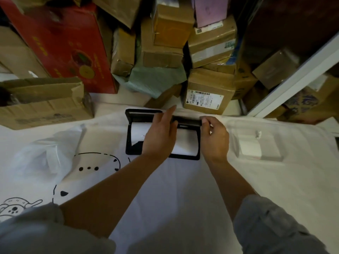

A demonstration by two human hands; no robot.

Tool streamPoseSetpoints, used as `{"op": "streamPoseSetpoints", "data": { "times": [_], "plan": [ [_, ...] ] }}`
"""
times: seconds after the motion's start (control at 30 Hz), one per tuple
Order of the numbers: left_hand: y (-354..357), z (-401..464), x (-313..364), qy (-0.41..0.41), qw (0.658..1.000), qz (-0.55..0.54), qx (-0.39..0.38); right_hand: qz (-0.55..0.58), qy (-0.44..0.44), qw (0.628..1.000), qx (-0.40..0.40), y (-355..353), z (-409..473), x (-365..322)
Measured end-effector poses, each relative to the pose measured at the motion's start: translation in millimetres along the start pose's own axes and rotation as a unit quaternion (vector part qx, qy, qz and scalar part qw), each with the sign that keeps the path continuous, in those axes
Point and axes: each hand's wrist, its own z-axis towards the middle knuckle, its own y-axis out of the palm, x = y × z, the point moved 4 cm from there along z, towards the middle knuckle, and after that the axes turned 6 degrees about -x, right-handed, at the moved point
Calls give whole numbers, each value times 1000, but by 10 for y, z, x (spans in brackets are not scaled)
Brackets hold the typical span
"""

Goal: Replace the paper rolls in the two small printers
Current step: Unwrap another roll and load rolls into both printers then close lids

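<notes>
a black printer [132, 149] sits on the white cloth [174, 189] with its lid [143, 114] up and white paper [140, 132] showing inside. the left hand [161, 132] lies flat over the paper, its grip loose and open. the right hand [214, 136] pinches the lid's right end. a white printer [256, 149] sits just to the right.

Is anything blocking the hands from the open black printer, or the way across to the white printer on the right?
Nothing visible. Both hands are already at the black printer: the left hand lies over its paper, the right hand holds the lid's right end. The cloth between it and the white printer lies bare.
</notes>
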Motion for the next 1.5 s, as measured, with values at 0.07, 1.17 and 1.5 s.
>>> {"op": "streamPoseSetpoints", "data": {
  "times": [0.07,1.17,1.5],
  "plan": [
    [108,-19,-97,-39,999,-7,-21,34,24,999,-34,32,-35,72],
    [491,-443,-426,-282,949,-136,-46,243,223,936,-125,121,-124,456],
    [665,-579,-357,-380,845,-374,40,248,265,924,-120,164,-124,540]
  ]
}}
